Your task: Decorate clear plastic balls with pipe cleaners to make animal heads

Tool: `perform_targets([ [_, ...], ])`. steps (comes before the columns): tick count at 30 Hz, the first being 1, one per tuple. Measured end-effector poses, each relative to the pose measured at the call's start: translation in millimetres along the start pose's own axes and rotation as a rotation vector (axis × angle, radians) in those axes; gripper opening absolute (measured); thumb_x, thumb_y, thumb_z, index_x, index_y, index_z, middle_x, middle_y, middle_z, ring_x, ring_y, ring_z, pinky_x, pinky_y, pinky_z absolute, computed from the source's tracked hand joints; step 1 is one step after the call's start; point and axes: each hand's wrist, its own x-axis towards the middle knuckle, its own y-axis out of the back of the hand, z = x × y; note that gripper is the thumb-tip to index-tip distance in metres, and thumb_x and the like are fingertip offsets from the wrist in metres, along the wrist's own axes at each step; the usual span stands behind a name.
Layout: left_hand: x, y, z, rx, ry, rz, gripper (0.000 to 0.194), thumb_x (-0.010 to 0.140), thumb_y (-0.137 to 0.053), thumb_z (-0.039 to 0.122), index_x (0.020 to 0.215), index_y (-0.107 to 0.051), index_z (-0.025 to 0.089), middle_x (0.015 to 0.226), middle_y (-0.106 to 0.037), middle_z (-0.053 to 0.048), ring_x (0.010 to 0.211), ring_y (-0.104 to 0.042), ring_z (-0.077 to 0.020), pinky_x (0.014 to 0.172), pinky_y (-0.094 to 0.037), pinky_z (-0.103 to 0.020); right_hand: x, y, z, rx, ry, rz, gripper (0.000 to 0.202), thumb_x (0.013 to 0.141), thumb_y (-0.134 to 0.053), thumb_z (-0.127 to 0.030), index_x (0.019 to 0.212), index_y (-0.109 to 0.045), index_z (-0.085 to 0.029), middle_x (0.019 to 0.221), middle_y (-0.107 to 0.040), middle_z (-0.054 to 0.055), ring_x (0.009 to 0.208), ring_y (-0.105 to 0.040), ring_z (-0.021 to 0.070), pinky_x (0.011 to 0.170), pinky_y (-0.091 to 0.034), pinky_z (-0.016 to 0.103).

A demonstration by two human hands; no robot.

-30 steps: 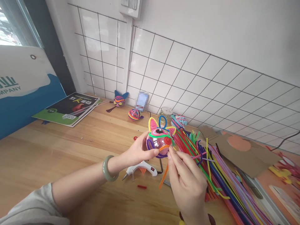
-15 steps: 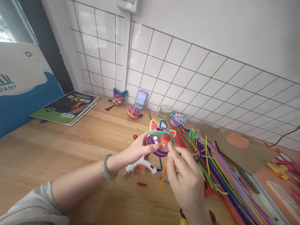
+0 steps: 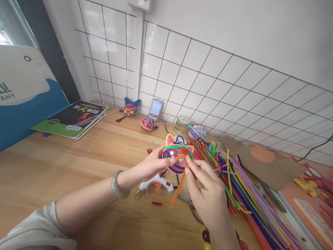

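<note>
A clear round ornament [image 3: 177, 152] is held above the table, with green, purple, yellow and blue pipe cleaners on it, pink ear shapes and a red coil at its front. My left hand [image 3: 155, 163] grips it from the left, the thumb pressing the upper end of an orange pipe cleaner [image 3: 177, 190] on its surface. On the right, the thumb and fingers of my right hand [image 3: 205, 187] pinch that orange strip just below the red coil. Its loose end hangs down to the left.
Below the ornament lie a white glue gun [image 3: 158, 180], a short red piece [image 3: 156, 203] and scissors [image 3: 185, 198]. Pipe cleaners [image 3: 249, 194] spread rightward. A glass jar [image 3: 181, 124], phone [image 3: 156, 109] and striped ornaments [image 3: 130, 108] stand behind; magazines [image 3: 75, 119] lie left.
The orange strip's loose end has swung left and lies more slanted. My right hand has shifted slightly, and more of the scissors shows. The view has moved a little.
</note>
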Motion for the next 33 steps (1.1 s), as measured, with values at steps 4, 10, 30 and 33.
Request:
perform_targets([
  [4, -1.5, 2.8, -1.1, 0.094, -0.115, 0.017, 0.054, 0.074, -0.078, 0.033, 0.121, -0.058, 0.015, 0.119, -0.065, -0.014, 0.106, -0.064, -0.0267, 0.092, -0.049, -0.039, -1.6, 0.6, -1.3, 0.013, 0.041, 0.02, 0.041, 0.089, -0.055, -0.003, 0.126, -0.063, -0.02, 0.092, -0.064, 0.006, 0.079, -0.063, 0.0143, 0.069, -0.053, 0.027],
  [10, -2.3, 2.2, 4.3, 0.095, -0.24, 0.0, 0.057, 0.069, -0.081, 0.029, 0.116, -0.053, 0.017, 0.119, -0.064, -0.013, 0.108, -0.063, -0.0276, 0.092, -0.049, -0.04, -4.2, -2.4, -2.1, -0.135, 0.197, 0.063, 0.058, 0.087, -0.056, 0.002, 0.139, -0.051, -0.021, 0.093, -0.064, 0.008, 0.08, -0.063, 0.0166, 0.071, -0.053, 0.03],
  [30, -3.2, 0.7, 7.7, 0.144, -0.289, 0.067, 0.054, 0.07, -0.08, 0.033, 0.116, -0.057, 0.018, 0.114, -0.067, -0.011, 0.105, -0.064, -0.027, 0.089, -0.051, -0.038, -2.1, -8.0, 0.9, -0.071, 0.207, 0.201, 0.039, 0.082, -0.063, 0.003, 0.115, -0.068, -0.018, 0.09, -0.071, 0.008, 0.08, -0.069, 0.0173, 0.068, -0.056, 0.03],
  [33, -1.4, 2.9, 3.5, 0.101, -0.247, 0.07, 0.054, 0.071, -0.08, 0.032, 0.118, -0.056, 0.018, 0.113, -0.067, -0.011, 0.104, -0.064, -0.0258, 0.09, -0.05, -0.038, -0.8, -8.7, 2.1, -0.087, 0.193, 0.166, 0.038, 0.084, -0.06, 0.001, 0.116, -0.068, -0.017, 0.09, -0.069, 0.009, 0.08, -0.068, 0.0183, 0.067, -0.055, 0.031],
])
